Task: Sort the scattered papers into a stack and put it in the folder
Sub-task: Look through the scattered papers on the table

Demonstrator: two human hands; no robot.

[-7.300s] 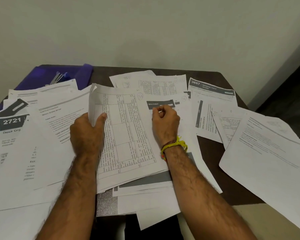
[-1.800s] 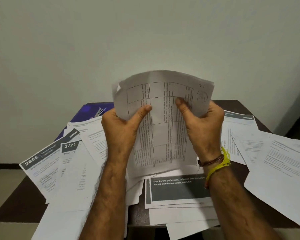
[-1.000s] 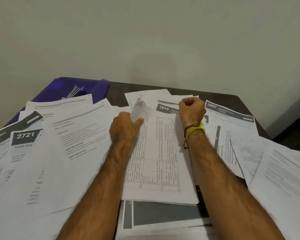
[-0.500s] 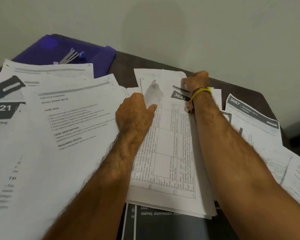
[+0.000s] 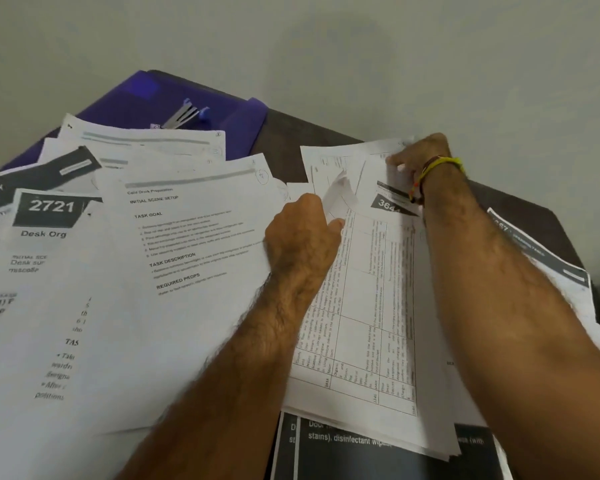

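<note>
1. The stack of papers (image 5: 368, 323) lies in the lower centre of the frame, its top sheet printed with a table whose text runs sideways. Its far left corner curls up off the pile.
2. The left hand (image 5: 302, 237) sits at centre frame on the left edge of that stack, fingers curled round the lifted corner and the thumb tip pressed against the sheet (a grip on the paper's edge, not a flat press).
3. The right hand (image 5: 418, 157) reaches to the upper right of the frame, beyond the stack's far end, with its fingers bent and pinching the top edge of a loose sheet (image 5: 343, 159) that lies there. A yellow wristband (image 5: 437, 166) circles that wrist.
4. Just below the right wrist, a sheet with a dark header reading "3644" (image 5: 390, 206) pokes out from under the arm.
5. The purple folder (image 5: 174, 95) lies open in the upper left of the frame, at the far corner of the dark table (image 5: 291, 133), with a metal clip (image 5: 184, 116) showing inside it. It holds no papers that can be seen.
6. Scattered sheets (image 5: 187, 237) cover the left half of the frame, overlapping; one bears "2721" (and "Desk Org" beneath it).
7. A dark printed page (image 5: 378, 448) shows at the bottom edge, under the stack.
</note>
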